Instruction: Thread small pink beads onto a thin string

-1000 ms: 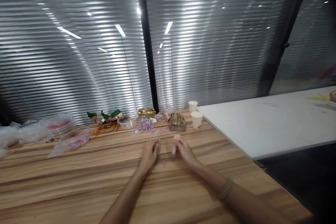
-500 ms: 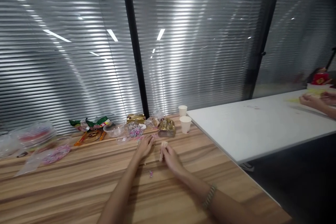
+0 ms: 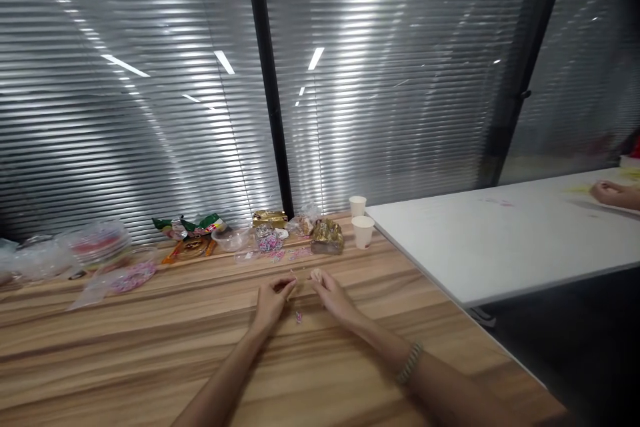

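Here both hands rest far out on the wooden tabletop (image 3: pixel 150 347), arms stretched forward. The left hand (image 3: pixel 273 300) lies with its fingers curled, thumb and forefinger pinched together at the tips; what they pinch is too small to tell. The right hand (image 3: pixel 333 293) is closed around a small pale piece (image 3: pixel 316 273) that pokes up out of the fingertips, and a beaded bracelet (image 3: pixel 410 363) sits on that wrist. Between the two hands, on the wood and touching neither, lies a tiny pink clip (image 3: pixel 299 316).

Beyond the hands, near the blinds, is a row of clutter: a heap of pink and white paper clips (image 3: pixel 267 240), a clear plastic tub (image 3: pixel 231 238), a gold foil packet (image 3: pixel 327 235), a gold box (image 3: pixel 269 217), a green snack bag (image 3: pixel 197 223), and two paper cups (image 3: pixel 363 230) standing at the corner just beside the white table (image 3: pixel 500 247). Further left lie clear plastic bags (image 3: pixel 100 247) with pink contents. At the far right edge another person's hand (image 3: pixel 607 192) rests on the white table.
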Available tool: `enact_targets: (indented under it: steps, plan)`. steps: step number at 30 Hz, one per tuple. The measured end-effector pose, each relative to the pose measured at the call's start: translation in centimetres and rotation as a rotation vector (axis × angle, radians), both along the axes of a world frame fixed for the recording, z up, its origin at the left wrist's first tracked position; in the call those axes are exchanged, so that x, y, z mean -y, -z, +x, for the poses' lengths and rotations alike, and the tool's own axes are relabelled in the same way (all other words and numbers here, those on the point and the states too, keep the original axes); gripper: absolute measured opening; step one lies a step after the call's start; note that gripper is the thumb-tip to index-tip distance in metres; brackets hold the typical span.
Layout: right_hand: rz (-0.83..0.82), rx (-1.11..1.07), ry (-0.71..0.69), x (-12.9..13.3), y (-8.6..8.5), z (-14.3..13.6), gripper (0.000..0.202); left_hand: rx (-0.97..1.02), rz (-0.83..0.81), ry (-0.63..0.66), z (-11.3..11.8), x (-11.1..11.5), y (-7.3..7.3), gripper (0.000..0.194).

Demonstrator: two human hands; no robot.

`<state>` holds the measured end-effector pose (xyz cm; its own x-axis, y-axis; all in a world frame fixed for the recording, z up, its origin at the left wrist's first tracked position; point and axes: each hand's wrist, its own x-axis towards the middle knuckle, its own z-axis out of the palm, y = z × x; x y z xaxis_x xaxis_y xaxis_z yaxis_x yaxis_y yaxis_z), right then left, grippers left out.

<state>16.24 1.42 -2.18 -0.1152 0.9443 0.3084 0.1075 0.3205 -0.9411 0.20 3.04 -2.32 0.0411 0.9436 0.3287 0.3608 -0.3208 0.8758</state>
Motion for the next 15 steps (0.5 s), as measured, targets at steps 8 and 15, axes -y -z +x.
enact_targets:
  steps: [8, 15]
  plan:
    - [0.072, 0.087, -0.125, 1.5, -0.6, -0.1, 0.023, 0.210, 0.007, 0.069, 1.1, 2.9, -0.6, 0.017]
    - [0.137, 0.136, -0.076, 1.3, -0.5, 0.1, 0.024, 0.118, 0.048, 0.054, 1.6, 3.5, -1.1, 0.016]
